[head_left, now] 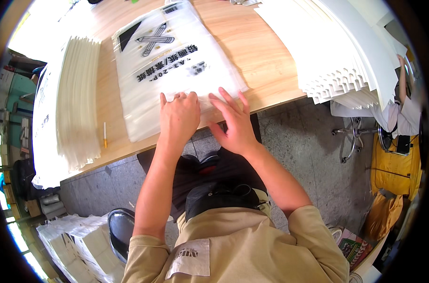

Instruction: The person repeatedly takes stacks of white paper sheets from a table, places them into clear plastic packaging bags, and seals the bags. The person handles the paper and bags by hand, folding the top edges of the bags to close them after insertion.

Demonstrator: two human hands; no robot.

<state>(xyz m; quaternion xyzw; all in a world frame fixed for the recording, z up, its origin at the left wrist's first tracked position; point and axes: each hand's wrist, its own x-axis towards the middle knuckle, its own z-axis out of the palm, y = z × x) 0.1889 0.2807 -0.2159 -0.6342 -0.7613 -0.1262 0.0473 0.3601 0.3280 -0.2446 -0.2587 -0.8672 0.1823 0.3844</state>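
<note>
Head view, the only angle here: the person sits at a wooden table (266, 52) with a stack of clear plastic bags (172, 61) printed in black lying flat near the table's front edge. The left hand (179, 118) is curled over the near edge of the stack, fingers bent, knuckles up, looks like it's pinching or pressing the bag mouth, though what the fingertips have hold of is hidden. The right hand (233, 125) is spread mostly flat, fingers fanned, tips touching the same near edge; it isn't closed on anything.

What could go wrong, just a guess: those bags look slick, and the stack's near end hangs right at the table edge, so a pull with the left hand could drag several bags at once or slide the pile off toward the lap. The top film could also crease under the right palm.

As for containers, the top bag looks flat and empty as far as one can tell. To the left sits a tall fanned pile of white paper sheets (77, 99), with a small pen (105, 134) beside it. To the right is another big fanned stack of white sheets (346, 56). More filled packs (77, 245) are stacked on the floor at lower left.
</note>
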